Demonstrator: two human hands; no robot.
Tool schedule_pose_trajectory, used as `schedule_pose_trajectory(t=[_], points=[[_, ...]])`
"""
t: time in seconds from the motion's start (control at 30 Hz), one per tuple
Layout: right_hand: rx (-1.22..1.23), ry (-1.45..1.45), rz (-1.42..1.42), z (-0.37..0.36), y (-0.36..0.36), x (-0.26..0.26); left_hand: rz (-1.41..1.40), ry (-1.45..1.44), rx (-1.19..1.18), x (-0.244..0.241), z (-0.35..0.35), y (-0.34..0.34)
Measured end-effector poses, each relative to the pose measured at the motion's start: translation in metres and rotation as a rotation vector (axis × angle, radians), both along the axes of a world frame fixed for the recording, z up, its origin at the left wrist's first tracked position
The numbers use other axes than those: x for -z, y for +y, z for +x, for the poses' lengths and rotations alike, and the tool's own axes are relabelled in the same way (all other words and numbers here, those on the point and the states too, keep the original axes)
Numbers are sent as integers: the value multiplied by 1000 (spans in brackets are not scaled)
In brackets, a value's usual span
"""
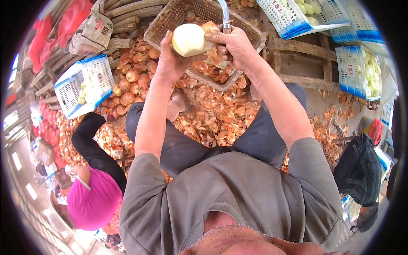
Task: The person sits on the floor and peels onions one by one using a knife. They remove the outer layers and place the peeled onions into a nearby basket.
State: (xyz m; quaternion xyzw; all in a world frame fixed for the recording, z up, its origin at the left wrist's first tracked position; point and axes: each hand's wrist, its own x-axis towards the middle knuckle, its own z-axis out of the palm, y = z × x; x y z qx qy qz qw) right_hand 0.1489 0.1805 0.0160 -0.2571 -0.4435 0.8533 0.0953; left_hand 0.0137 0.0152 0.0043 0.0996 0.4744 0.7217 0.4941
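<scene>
My left hand [170,62] holds a mostly peeled, pale onion [188,40] above a brown plastic basket [159,27]. On the onion's other side, my right hand [234,46] grips the handle of a knife with a curved metal blade [224,11], the blade pointing away from me. A piece of orange onion skin [210,28] lies between the right hand's fingers and the onion. Loose onion skins [210,65] lie in the basket below. Part of the right fingers is hidden.
Unpeeled onions [132,76] are heaped left of the basket. Skins [213,118] cover the floor between my legs. Blue-and-white crates [68,92] of peeled onions stand left and right, some near a wooden frame [302,47]. A person in pink [95,200] and another in dark clothes [360,169] are nearby.
</scene>
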Motion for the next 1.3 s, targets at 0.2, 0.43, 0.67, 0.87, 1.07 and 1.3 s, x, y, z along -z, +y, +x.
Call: schedule_pose_trajectory(t=[0.2,0.43,0.67,0.87,1.07,1.3], points=[[6,-37,178,1,-1,-10,-165,53,95,12,12,3],[76,-11,188,6,2,-10,-110,68,-1,9,6,4],[129,-153,282,-5,-1,1,56,-10,-191,-12,-4,-8],[63,-197,380,-13,-8,35,163,-16,-157,-15,-10,-18],[26,-317,512,-7,-1,19,57,-8,-194,-15,-9,-19],[37,7,671,-2,-4,9,-4,27,-182,-13,-8,-11]])
